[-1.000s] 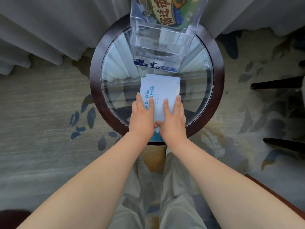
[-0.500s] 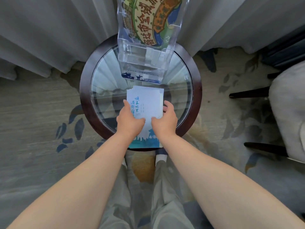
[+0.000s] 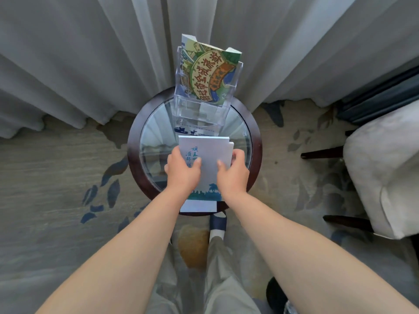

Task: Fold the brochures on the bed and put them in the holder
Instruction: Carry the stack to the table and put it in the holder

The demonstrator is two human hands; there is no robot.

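Centre frame, left hand (image 3: 182, 172) and right hand (image 3: 233, 175) grip the folded brochures (image 3: 210, 150) by their side edges, far edge just below the clear holder (image 3: 204, 114), near edge overhanging the rim of the round table (image 3: 133, 155), glass showing either side.

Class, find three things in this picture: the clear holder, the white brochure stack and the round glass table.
clear holder (image 3: 197, 115): head view, lower front pocket.
white brochure stack (image 3: 208, 150): head view, upper cover.
round glass table (image 3: 133, 155): head view, dark left rim.
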